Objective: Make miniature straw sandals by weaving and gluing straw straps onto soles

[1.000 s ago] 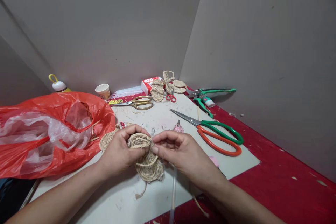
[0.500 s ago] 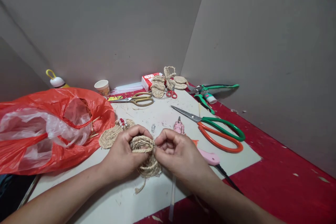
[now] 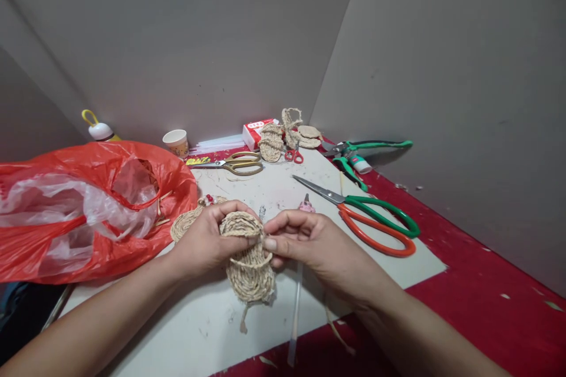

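A small sole-shaped piece of coiled straw braid is held up over the white board, a short cord end hanging from its bottom. My left hand is wrapped round its upper left side, with the thumb across the front. My right hand pinches the piece's right edge between thumb and index finger; what lies between those fingertips is too small to make out. Behind my left hand lies another coiled straw piece with red beads. The pink glue gun is mostly hidden behind my right hand, and a clear stick lies below.
A red plastic bag fills the left. Green-and-orange scissors lie on the white board at the right. Farther back are brass-handled scissors, a paper cup, small red scissors, straw pieces and green pruners.
The straw piece has tipped so that more of its coiled face shows. My right hand's fingers have shifted and spread somewhat at its edge. The view has moved slightly.
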The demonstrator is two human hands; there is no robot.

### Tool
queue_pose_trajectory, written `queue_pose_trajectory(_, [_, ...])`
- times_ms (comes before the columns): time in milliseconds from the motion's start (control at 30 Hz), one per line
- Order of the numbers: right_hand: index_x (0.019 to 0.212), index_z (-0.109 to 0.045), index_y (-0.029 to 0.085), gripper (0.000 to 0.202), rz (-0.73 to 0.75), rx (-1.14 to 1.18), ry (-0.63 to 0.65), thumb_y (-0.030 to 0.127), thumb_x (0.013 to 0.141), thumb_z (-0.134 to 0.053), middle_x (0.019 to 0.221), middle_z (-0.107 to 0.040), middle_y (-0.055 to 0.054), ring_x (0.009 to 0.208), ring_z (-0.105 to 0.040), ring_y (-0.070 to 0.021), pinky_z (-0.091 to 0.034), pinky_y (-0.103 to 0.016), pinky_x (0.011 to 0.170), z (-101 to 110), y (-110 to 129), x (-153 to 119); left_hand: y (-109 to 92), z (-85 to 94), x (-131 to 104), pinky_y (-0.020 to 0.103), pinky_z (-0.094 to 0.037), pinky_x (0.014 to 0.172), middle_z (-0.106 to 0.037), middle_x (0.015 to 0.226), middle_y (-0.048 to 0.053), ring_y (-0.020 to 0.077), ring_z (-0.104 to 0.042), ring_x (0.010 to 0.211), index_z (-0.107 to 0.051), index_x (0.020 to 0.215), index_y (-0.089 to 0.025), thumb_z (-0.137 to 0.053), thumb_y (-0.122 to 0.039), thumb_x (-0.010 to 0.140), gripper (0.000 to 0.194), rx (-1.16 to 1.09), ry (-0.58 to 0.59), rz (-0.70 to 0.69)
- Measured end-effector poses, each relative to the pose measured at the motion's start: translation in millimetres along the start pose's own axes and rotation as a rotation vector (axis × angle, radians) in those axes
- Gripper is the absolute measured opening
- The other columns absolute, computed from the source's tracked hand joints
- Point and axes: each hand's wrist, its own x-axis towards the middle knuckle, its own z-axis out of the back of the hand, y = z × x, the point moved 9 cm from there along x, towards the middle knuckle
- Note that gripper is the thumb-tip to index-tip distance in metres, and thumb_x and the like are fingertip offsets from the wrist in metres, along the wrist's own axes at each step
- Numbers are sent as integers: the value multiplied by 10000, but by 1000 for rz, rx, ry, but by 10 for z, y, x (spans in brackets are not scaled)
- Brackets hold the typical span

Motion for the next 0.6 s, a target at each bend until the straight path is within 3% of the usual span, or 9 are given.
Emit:
queue_pose_trajectory(167, [739, -678, 149, 384, -16, -8, -27, 337, 478, -889, 608, -669, 22, 509, -610, -90, -496, -235, 574, 21, -15, 18, 24, 21, 16, 206, -403, 589, -591, 685, -29, 88, -514, 609, -604, 801, -141, -673, -105, 638, 181, -47, 0, 3])
queue_pose_trajectory(433, [773, -608, 163, 260, 9, -98, 13, 265, 625, -795, 588, -611, 44, 547, -571, -95, -451, -239, 574, 22, -96, 51, 107, -28, 17, 197, -386, 575, -577, 671, -49, 76, -495, 577, -594, 817, -153, -651, -96, 652, 183, -62, 49, 43])
queue_pose_trajectory(600, [760, -560, 172, 232, -10, -172, 8, 225, 626, -741, 565, -550, 64, 504, -492, -76, -365, -207, 509, -14, -120, 39, 115, -72, 5, 184, -366, 555, -546, 655, -57, 68, -464, 564, -568, 828, -157, -650, -108, 672, 183, -14, 91, 55])
